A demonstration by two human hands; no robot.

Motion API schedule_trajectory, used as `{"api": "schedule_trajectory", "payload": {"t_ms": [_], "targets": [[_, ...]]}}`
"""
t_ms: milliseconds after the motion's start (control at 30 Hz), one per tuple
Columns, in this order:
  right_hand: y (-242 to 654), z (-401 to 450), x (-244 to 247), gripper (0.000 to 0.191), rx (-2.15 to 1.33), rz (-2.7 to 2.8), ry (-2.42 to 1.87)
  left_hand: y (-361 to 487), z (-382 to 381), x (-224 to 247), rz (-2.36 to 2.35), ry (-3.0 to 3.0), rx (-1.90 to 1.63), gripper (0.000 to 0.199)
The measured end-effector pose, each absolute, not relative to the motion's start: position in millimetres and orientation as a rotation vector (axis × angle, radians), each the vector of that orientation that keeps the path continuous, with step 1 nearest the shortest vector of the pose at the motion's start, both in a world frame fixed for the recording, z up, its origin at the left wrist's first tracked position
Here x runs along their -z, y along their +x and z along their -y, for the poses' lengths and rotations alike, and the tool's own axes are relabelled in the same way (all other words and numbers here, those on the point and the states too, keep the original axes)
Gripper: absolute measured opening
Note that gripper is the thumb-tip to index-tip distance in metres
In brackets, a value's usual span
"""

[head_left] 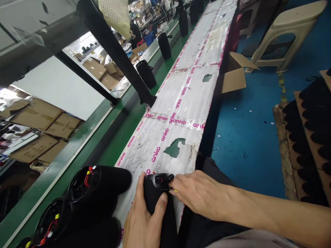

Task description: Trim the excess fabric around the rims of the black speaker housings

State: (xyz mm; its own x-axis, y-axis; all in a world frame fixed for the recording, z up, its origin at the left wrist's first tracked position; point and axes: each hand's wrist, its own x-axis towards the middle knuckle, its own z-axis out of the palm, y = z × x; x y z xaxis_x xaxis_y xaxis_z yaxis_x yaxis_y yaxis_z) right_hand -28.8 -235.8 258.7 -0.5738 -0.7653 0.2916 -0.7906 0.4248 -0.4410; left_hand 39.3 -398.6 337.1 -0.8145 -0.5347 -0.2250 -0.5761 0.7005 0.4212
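A black cylindrical speaker [169, 217] lies at the front of the covered bench, its far end carrying a recessed port panel [160, 179]. My left hand [144, 217] is wrapped round it, thumb on top and fingers along the left side. By the panel's right edge, my right hand [198, 194] has its fingers closed. Its fingertips touch a small black flap [169, 177] that sticks out from the panel. A speck of yellow shows at these fingers; what they pinch is mostly hidden.
On the left lie several more black speakers [111, 181] with open ends and red and yellow wires. A green conveyor [100, 137] carries upright black speakers [146, 74] farther off. A metal post [116, 51] rises beside the foam-covered bench [181, 100]. Right: a carton [234, 81] and a plastic stool [287, 31].
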Motion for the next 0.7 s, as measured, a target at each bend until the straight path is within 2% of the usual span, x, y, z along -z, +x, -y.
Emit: {"api": "schedule_trajectory", "payload": {"t_ms": [167, 400, 567, 700], "targets": [[-23.8, 234.8, -255.3, 0.016, -0.703, 2.587, 1.342, 37.5, 403.5, -335.5, -2.793, -0.864, -0.741, 0.071], [-37.9, 236.3, -259.7, 0.015, -0.943, 2.652, 1.538, 31.1, 407.3, -335.4, -2.756, -0.869, -0.808, 0.07], [-38.3, 235.9, -259.6, 0.018, -0.97, 2.662, 1.528, 31.7, 402.8, -336.1, -2.793, -0.883, -0.747, 0.072], [-35.2, 232.8, -257.7, 0.019, -0.969, 2.666, 1.479, 31.5, 398.4, -337.8, -2.792, -0.923, -0.769, 0.064]]}}
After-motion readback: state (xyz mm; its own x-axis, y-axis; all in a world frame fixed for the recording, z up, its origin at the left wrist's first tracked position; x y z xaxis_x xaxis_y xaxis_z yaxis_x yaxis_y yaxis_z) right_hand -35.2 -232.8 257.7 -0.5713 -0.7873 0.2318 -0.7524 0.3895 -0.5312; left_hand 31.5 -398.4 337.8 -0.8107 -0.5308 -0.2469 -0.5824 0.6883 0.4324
